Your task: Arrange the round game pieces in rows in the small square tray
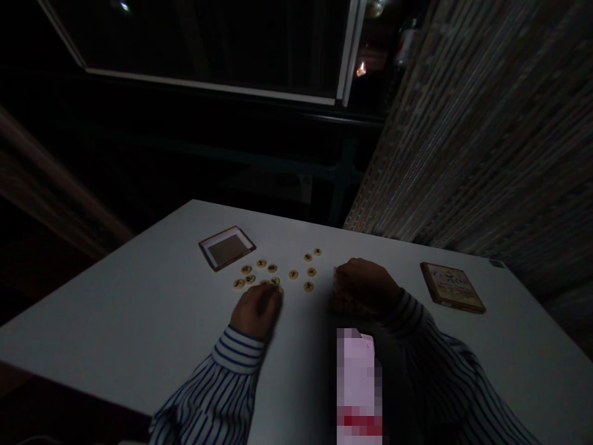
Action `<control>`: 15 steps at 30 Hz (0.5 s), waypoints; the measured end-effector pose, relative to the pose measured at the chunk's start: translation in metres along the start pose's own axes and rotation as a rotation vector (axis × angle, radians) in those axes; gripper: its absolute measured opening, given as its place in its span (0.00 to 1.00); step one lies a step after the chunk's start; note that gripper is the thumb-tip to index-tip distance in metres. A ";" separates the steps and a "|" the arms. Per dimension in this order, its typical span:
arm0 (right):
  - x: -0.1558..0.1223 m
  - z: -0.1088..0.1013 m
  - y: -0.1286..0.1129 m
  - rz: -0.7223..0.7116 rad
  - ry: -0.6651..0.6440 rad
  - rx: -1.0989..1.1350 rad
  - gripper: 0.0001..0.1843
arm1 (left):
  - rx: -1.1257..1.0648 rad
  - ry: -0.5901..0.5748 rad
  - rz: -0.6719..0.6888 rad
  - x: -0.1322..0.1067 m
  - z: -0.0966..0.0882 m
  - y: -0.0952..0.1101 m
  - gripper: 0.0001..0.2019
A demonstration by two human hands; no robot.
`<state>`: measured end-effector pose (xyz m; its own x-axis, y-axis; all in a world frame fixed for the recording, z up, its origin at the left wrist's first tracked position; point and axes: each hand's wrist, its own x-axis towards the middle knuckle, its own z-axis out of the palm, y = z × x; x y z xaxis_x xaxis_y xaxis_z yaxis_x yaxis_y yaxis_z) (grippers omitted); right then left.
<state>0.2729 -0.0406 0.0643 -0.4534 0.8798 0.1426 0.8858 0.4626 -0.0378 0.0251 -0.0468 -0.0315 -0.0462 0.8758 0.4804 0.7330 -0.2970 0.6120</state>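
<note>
Round pale Chinese chess pieces (261, 263) with dark characters lie loosely on the white table. My left hand (256, 312) rests at the near side of the left cluster, its fingers curled about a chess piece (280, 290) at the fingertips. Farther right, a few more chess pieces (308, 287) lie apart between my two hands. My right hand (368, 281) is closed, with its fingers bent down and in shadow. Beneath it several darker round pieces (346, 304) show dimly. A thin pale edge shows at its fingertips; what it grips is hidden.
An open shallow box part (221, 267) lies at the back left of the table (139, 309). A printed flat box (453, 287) sits on the right. A bright, pixelated object (359, 377) stands near the front. A string curtain (417, 123) hangs behind the right edge.
</note>
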 end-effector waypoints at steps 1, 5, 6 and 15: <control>0.004 0.000 -0.005 -0.020 -0.021 -0.009 0.15 | 0.038 -0.011 0.027 -0.001 0.001 -0.002 0.14; 0.019 0.007 -0.027 -0.102 -0.096 -0.053 0.15 | 0.159 -0.050 0.100 -0.004 0.009 -0.009 0.13; 0.023 0.010 -0.033 -0.121 -0.124 -0.070 0.15 | 0.179 -0.055 0.110 -0.004 0.011 -0.011 0.13; 0.040 0.037 -0.065 -0.210 -0.158 -0.106 0.14 | 0.274 -0.153 0.089 -0.004 0.019 -0.016 0.14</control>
<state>0.1933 -0.0312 0.0359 -0.6303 0.7761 -0.0198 0.7727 0.6296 0.0810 0.0265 -0.0378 -0.0553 0.1136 0.9040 0.4121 0.8861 -0.2798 0.3695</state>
